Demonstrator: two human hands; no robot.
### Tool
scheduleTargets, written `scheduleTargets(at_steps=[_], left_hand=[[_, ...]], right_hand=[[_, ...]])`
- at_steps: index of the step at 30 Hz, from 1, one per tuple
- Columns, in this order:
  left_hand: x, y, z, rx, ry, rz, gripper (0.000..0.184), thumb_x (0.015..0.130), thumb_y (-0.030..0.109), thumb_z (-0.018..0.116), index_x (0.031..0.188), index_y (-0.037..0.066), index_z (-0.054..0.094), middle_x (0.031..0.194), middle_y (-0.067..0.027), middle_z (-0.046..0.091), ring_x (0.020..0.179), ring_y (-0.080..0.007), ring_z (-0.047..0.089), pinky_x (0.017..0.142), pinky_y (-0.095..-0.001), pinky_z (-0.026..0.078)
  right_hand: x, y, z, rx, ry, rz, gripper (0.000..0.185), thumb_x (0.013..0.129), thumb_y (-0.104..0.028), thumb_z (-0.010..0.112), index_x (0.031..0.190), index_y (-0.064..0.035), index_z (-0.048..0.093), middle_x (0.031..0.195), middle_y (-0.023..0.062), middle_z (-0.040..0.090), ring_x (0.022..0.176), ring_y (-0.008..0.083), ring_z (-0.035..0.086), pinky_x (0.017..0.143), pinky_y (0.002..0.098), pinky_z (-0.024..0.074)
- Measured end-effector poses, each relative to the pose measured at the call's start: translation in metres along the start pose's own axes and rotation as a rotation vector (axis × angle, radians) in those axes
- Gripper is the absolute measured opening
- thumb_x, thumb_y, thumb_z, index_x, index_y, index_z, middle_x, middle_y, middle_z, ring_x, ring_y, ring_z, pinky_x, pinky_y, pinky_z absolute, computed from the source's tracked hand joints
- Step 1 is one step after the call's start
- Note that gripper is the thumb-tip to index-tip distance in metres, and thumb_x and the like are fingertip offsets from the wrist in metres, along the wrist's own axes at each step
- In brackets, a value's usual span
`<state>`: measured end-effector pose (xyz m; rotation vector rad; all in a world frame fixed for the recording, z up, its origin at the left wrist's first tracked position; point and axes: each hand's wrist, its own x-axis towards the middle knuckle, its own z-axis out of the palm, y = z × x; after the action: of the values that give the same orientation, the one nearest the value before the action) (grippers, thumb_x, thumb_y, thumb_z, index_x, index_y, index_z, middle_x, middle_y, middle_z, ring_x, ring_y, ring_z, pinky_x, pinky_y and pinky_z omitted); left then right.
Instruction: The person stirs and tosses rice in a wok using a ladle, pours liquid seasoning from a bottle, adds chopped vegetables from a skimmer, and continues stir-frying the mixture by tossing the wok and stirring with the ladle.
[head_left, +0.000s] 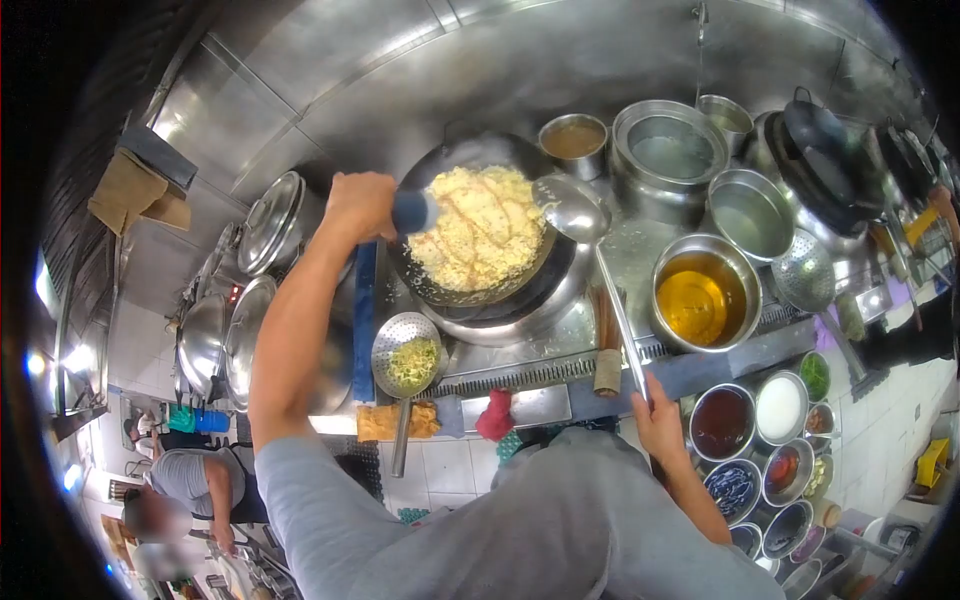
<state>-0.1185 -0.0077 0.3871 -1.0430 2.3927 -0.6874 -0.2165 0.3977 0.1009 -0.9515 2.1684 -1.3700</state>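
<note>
L hand [362,205] closed rd dk cylinder [412,213], rice [480,230] to its R; R hand [660,418] gripping ladle handle [622,322], ladle bowl [574,210] fwd.

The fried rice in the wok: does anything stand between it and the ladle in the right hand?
Nothing visible does. The ladle in the right hand appears at the right edge of the fried rice; whether they touch is unclear. The dark-blue container in the left hand is at the opposite side.
</note>
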Motion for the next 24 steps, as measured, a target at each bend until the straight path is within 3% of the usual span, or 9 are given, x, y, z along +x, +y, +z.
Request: scheduleTargets(at_steps=[3,7,8,11,14,17,21,23,24], left_hand=[[-0.005,-0.006,0.011,0.110,-0.168,0.038,0.042,0.059,0.024,0.084,0.096,0.009,0.071,0.093,-0.0103,0.071,0.091,-0.0275,0.068,0.084,-0.0404,0.043],[0.022,-0.045,0.071,0.247,-0.105,-0.076,0.046,0.054,0.025,0.088,0.095,0.012,0.072,0.092,-0.0069,0.072,0.091,-0.0260,0.068,0.081,-0.0424,0.041],[0.022,-0.045,0.061,0.241,-0.190,-0.087,0.031,0.066,0.023,0.080,0.095,0.014,0.073,0.095,-0.0067,0.072,0.090,-0.0265,0.068,0.080,-0.0447,0.039],[0.035,-0.049,0.063,0.152,0.118,-0.189,0.017,0.075,0.019,0.069,0.089,0.012,0.074,0.096,-0.0091,0.071,0.094,-0.0273,0.068,0.089,-0.0433,0.043],[0.064,-0.044,0.060,0.154,0.150,-0.209,0.019,0.081,0.019,0.060,0.093,0.010,0.072,0.102,-0.0108,0.070,0.096,-0.0262,0.067,0.088,-0.0437,0.043],[0.053,-0.032,0.055,0.056,0.297,-0.087,0.019,0.078,0.015,0.064,0.094,0.011,0.073,0.096,-0.0099,0.071,0.088,-0.0261,0.068,0.086,-0.0482,0.039],[0.006,-0.024,0.042,-0.019,0.094,0.151,0.024,0.070,0.012,0.071,0.094,0.008,0.072,0.096,-0.0107,0.071,0.091,-0.0262,0.067,0.093,-0.0451,0.037],[-0.001,-0.030,0.047,-0.001,-0.016,0.217,0.026,0.068,0.011,0.073,0.093,0.007,0.072,0.093,-0.0107,0.071,0.092,-0.0274,0.067,0.095,-0.0448,0.037],[-0.002,-0.031,0.047,0.071,-0.083,0.154,0.031,0.065,0.014,0.077,0.095,0.008,0.072,0.094,-0.0107,0.071,0.093,-0.0271,0.066,0.096,-0.0441,0.036]], right_hand=[[0.000,0.005,0.000,-0.010,-0.012,0.003,0.045,0.090,-0.020,0.059,0.129,0.0010,0.048,0.063,0.0173,0.055,0.053,0.0209,0.054,0.055,0.0339,0.0453],[0.002,0.013,0.001,-0.086,-0.007,-0.031,0.045,0.090,-0.020,0.059,0.129,0.0006,0.049,0.063,0.0169,0.056,0.053,0.0212,0.053,0.055,0.0343,0.0449],[0.003,0.012,0.001,-0.078,-0.007,-0.044,0.044,0.090,-0.020,0.058,0.129,0.0003,0.049,0.062,0.0165,0.055,0.053,0.0207,0.053,0.054,0.0343,0.0448],[0.002,0.004,0.003,-0.066,-0.017,-0.032,0.043,0.091,-0.020,0.058,0.129,-0.0003,0.049,0.061,0.0148,0.054,0.052,0.0189,0.052,0.053,0.0337,0.0440],[0.003,-0.001,0.012,-0.087,-0.006,-0.048,0.043,0.091,-0.019,0.057,0.130,-0.0016,0.049,0.061,0.0125,0.053,0.052,0.0163,0.051,0.052,0.0325,0.0432],[0.001,-0.005,0.022,-0.072,-0.039,-0.012,0.043,0.092,-0.018,0.056,0.131,-0.0033,0.049,0.060,0.0103,0.053,0.052,0.0140,0.050,0.051,0.0313,0.0426],[-0.001,-0.018,0.033,-0.081,-0.054,0.012,0.042,0.092,-0.018,0.055,0.131,-0.0049,0.049,0.060,0.0082,0.052,0.052,0.0117,0.049,0.051,0.0303,0.0424],[-0.002,-0.020,0.039,-0.078,-0.049,0.023,0.042,0.092,-0.019,0.055,0.131,-0.0046,0.049,0.059,0.0078,0.052,0.052,0.0113,0.048,0.051,0.0300,0.0420],[-0.004,-0.023,0.041,-0.079,-0.049,0.028,0.042,0.092,-0.019,0.055,0.131,-0.0045,0.049,0.059,0.0076,0.052,0.052,0.0111,0.048,0.051,0.0299,0.0418]])
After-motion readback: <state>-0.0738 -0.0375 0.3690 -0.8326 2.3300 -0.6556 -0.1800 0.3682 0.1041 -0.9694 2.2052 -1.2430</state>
